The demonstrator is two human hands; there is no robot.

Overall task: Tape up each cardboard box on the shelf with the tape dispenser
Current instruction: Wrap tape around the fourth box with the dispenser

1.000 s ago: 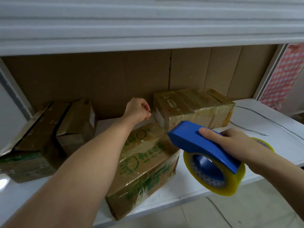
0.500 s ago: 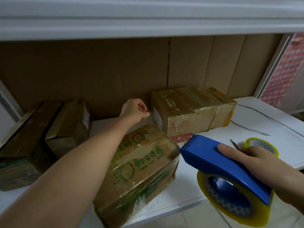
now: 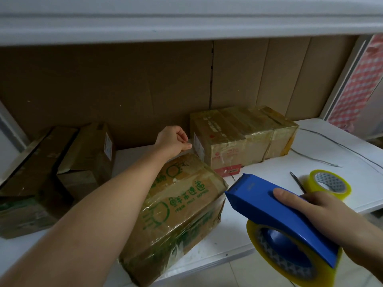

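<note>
White shelf (image 3: 342,146), right hand (image 3: 323,216) fingers gripping tape dispenser (image 3: 275,216), left hand (image 3: 173,140) fingers curled (contents hidden), spare tape roll (image 3: 329,184) beside.

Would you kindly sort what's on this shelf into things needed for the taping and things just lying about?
For the job: tape dispenser, green-print box, taped box, two left boxes.
Lying about: spare tape roll, scissors, wire.

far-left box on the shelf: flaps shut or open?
Open. The far-left box shows a dark gap along its top, one flap lifted outward; no tape visible across it.
</note>
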